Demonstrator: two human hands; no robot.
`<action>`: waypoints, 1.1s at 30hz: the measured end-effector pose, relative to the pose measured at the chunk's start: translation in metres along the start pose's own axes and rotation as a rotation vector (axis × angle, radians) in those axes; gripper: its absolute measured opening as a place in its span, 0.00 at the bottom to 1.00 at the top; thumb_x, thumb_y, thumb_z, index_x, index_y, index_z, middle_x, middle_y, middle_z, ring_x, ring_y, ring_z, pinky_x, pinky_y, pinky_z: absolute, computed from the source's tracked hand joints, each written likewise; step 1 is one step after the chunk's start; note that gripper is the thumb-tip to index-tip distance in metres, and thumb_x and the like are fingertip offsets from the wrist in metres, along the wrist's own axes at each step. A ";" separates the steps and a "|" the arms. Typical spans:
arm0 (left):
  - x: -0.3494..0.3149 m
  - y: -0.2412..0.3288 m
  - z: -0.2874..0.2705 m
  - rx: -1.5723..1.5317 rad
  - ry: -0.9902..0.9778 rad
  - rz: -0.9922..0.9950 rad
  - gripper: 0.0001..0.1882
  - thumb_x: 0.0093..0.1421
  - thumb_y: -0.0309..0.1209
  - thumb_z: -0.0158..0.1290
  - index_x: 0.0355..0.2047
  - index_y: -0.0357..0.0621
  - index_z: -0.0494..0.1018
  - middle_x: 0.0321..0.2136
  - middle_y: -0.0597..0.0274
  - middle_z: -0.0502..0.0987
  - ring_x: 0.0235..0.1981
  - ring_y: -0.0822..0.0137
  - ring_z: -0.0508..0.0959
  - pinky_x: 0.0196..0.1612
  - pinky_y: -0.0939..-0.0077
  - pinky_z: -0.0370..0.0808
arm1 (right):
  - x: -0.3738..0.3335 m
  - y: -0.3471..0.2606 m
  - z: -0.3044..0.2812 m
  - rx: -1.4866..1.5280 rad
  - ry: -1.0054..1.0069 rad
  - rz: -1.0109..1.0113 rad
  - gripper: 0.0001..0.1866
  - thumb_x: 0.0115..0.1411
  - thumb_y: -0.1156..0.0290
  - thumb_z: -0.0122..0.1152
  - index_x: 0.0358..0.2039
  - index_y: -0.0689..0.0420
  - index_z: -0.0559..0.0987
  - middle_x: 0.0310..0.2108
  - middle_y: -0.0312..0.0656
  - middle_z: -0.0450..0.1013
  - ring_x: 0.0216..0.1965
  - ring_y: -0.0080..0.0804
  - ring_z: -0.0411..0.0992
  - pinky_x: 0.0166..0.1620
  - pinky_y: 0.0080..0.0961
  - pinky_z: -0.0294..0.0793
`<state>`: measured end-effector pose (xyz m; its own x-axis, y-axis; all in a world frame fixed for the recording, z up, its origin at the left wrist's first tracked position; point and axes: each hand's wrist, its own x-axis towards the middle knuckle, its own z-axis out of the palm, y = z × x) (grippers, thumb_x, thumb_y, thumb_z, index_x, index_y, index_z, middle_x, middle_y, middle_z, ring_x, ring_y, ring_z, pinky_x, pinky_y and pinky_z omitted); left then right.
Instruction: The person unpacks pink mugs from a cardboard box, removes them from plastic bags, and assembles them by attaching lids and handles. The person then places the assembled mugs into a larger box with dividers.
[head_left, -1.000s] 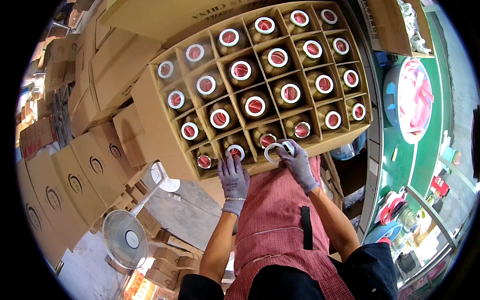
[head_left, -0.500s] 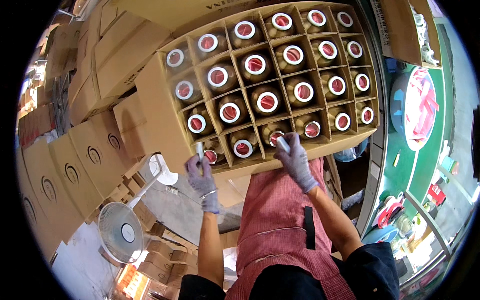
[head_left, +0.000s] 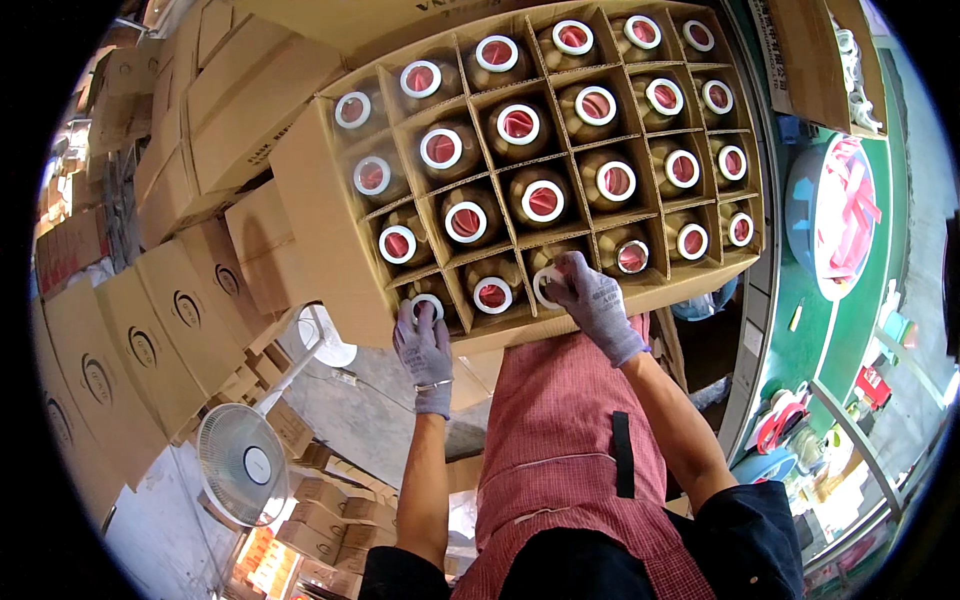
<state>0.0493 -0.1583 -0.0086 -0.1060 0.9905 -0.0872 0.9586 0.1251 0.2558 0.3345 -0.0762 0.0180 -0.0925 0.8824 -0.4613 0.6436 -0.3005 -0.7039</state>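
At the near edge of the big brown cardboard carton (head_left: 320,190) with its grid of cardboard dividers, both gloved hands work on the front row of cells. The left hand (head_left: 423,345), in a grey knit glove, is curled with its fingers closed round a white ring-shaped cap (head_left: 427,303) sitting on the brown glass jar in the carton's near-left corner cell. The right hand (head_left: 595,300), gloved the same, is bent at the knuckles and pinches a second white ring cap (head_left: 546,287) against the jar two cells to the right of that corner; whether this cap is fully seated cannot be told. Between the two hands, one capped jar (head_left: 492,294) stands untouched. The carton holds twenty jars in view, four rows of five, each showing a white ring around a red centre. Left of the carton lie stacked closed cardboard boxes (head_left: 120,350), and below its near-left corner stands one white electric fan (head_left: 243,464).
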 end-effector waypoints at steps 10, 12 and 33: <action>0.030 0.023 -0.030 0.241 -0.264 -0.073 0.35 0.53 0.40 0.60 0.59 0.42 0.64 0.53 0.50 0.69 0.52 0.49 0.70 0.56 0.53 0.66 | 0.010 0.020 0.008 -0.606 0.136 -0.195 0.07 0.58 0.66 0.58 0.37 0.50 0.74 0.36 0.42 0.70 0.36 0.42 0.74 0.38 0.41 0.75; 0.037 0.048 -0.047 0.279 -0.153 0.071 0.33 0.55 0.40 0.58 0.58 0.41 0.66 0.53 0.47 0.69 0.53 0.47 0.69 0.57 0.51 0.65 | -0.001 0.019 0.007 -0.686 0.141 -0.136 0.12 0.59 0.63 0.59 0.44 0.48 0.75 0.35 0.40 0.70 0.37 0.41 0.73 0.39 0.39 0.74; 0.027 0.171 0.067 0.078 -0.193 0.649 0.39 0.58 0.53 0.51 0.59 0.32 0.63 0.63 0.39 0.59 0.65 0.38 0.55 0.67 0.34 0.50 | 0.052 0.136 -0.410 -0.236 0.947 -0.077 0.15 0.65 0.71 0.52 0.50 0.60 0.77 0.46 0.50 0.75 0.49 0.41 0.73 0.53 0.32 0.71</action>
<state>0.2282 -0.1136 -0.0318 0.5391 0.8348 -0.1117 0.8291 -0.5026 0.2451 0.7291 0.0769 0.1197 0.4410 0.8530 0.2791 0.8066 -0.2404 -0.5400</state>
